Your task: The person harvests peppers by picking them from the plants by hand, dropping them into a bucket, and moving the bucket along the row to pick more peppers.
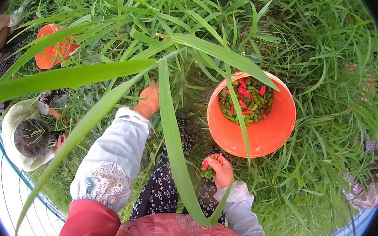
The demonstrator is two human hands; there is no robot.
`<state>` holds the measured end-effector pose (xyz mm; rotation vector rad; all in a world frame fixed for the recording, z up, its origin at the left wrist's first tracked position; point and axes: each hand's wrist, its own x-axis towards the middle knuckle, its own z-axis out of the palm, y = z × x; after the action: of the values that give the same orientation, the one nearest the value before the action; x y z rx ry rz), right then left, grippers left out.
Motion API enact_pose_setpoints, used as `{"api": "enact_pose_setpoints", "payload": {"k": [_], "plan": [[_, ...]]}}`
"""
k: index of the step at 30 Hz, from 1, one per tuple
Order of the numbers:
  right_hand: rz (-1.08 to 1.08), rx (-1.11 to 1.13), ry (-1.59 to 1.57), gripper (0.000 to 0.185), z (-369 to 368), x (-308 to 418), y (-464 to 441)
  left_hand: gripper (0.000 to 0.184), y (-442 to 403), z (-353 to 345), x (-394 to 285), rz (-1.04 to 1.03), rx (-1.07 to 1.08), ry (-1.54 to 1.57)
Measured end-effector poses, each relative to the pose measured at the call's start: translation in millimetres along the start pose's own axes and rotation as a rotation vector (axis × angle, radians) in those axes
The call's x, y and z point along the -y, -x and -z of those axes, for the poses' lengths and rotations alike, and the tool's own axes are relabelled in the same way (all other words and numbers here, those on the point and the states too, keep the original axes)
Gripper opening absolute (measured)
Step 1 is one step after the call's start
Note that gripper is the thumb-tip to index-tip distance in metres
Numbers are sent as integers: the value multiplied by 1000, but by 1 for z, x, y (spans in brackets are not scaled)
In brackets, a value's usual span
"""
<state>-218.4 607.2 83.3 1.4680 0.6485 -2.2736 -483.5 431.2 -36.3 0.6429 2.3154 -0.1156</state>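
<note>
My left hand (pixel 150 99) reaches down among the green plants in front of me. Grass blades and leaves hide most of its fingers, so I cannot see whether it grips anything. Close to my body, my right hand (pixel 221 170) is closed around a few peppers (pixel 209 171), red and green. Just beyond that hand stands an orange bucket (pixel 264 141). Inside it lies a heap of green and red peppers (pixel 247 103), covering the bottom.
Long grass blades (pixel 170 125) cross the view close to the camera. A second orange bucket (pixel 45 58) is at the upper left. One person (pixel 26 134) crouches on the left, another person (pixel 0 49) is farther up, and someone (pixel 367 176) is at the right edge.
</note>
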Motion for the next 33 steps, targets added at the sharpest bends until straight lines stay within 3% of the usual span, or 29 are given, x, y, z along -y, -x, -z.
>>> {"api": "enact_pose_setpoints", "payload": {"k": [2,4,5,7,11,13,14,15,17,18,21,22,26,28,29,30,32,33], "plan": [[-20,6,-8,8,-10,7,-1,19,36,19,-16,-73,29,-74],[-15,49,10,8,-18,12,-5,27,71,38,-36,138,93,291],[-20,51,11,8,-22,12,-7,27,88,30,-35,143,95,291],[13,107,19,9,-31,13,-15,41,119,12,-32,169,-33,602],[15,257,154,13,-54,16,-34,38,168,18,-38,161,-161,729],[175,330,551,25,-72,18,-48,33,185,31,-37,52,-262,592],[186,381,546,30,-75,4,-62,30,194,25,-37,159,-261,922],[200,432,542,35,-78,-10,-76,30,198,21,-33,168,-264,923],[166,536,1020,48,-113,17,-71,28,207,18,-20,206,-186,1080],[346,659,1040,53,-114,0,-86,25,210,35,-23,242,-139,1102],[481,870,1104,55,-135,-18,-102,25,219,38,-16,224,-158,1268],[602,925,979,53,-141,-31,-106,25,222,38,-12,227,-145,1256],[566,1146,1098,42,-157,-35,-113,26,230,39,-5,83,-243,928],[366,1129,1359,23,-159,-32,-108,27,233,52,-10,-100,-108,883],[260,1119,1487,23,-159,-31,-104,31,233,56,-16,-135,-98,794],[273,1044,1489,33,-158,-27,-99,28,233,59,-20,-71,-123,788],[277,917,1476,20,-151,-33,-99,27,227,60,-16,-14,-153,780],[281,899,1456,18,-147,-30,-98,26,222,57,-5,183,-140,831]]}}
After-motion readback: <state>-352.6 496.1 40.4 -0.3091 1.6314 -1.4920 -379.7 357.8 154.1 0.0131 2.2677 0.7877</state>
